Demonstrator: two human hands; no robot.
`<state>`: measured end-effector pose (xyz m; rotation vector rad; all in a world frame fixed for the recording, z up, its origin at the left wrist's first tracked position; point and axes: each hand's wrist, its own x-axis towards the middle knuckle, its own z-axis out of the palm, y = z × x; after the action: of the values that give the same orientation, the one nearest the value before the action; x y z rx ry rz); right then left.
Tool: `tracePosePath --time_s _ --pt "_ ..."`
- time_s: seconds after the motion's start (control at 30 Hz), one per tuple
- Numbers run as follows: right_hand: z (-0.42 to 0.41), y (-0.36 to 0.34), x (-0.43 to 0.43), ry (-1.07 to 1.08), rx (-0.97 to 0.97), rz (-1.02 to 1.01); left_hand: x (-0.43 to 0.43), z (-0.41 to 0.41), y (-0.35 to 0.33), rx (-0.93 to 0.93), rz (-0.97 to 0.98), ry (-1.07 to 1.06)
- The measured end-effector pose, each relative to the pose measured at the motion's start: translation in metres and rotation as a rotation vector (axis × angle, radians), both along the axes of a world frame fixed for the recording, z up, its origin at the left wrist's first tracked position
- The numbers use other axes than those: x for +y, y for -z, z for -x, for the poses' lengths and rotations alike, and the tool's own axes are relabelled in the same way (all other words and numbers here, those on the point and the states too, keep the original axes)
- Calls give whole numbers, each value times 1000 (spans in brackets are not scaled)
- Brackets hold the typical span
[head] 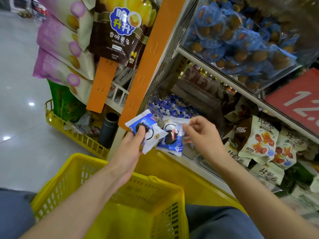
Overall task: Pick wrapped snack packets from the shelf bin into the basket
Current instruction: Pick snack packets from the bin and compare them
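Observation:
My left hand (131, 149) grips a blue-and-white wrapped snack packet (146, 130) showing a dark round biscuit, thumb on its face. My right hand (202, 135) pinches a second packet of the same kind (170, 137) by its top edge; the two packets overlap slightly. Both are held in the air in front of the shelf bin (170, 107), which holds several more blue-and-white packets. The yellow basket (110, 192) stands below my forearms; the part of its inside that shows holds nothing.
An upper bin holds blue packets with brown contents (241, 37). Cream snack bags (260, 140) lie to the right of the bin. Orange shelf uprights (146, 66) and hanging potato stick bags (119, 31) stand left. Another yellow basket (76, 133) sits on the floor.

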<state>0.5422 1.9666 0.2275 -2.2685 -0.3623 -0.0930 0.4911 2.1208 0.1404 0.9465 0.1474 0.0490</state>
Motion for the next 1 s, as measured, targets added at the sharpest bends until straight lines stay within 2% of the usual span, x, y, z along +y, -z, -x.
tracePosePath --time_s 0.1,0.17,0.27,0.33,0.47,0.6,0.7,0.77,0.93,1.0 --pt "2 12 5 -32 203 -85 -3 5 -1 -55 75 119" --pt "3 17 8 -79 336 -181 -5 9 -1 -24 95 195" --pt "5 21 9 -121 423 -239 -2 11 -2 20 90 278" --pt "6 21 8 -139 413 -217 0 11 -3 35 49 330" --pt "7 16 6 -238 420 -39 -4 11 -1 31 -62 409" --pt "4 15 2 -274 375 -35 -8 12 3 55 -75 359" --pt "4 12 0 -253 263 -78 -9 10 2 43 -79 293" --pt "4 10 -1 -231 195 -89 -10 9 2 33 -150 236" --pt "-21 -16 -19 -37 11 -210 -9 6 1 48 -267 97" --pt "-40 -25 -32 80 -106 -151 -9 3 0 59 -261 47"
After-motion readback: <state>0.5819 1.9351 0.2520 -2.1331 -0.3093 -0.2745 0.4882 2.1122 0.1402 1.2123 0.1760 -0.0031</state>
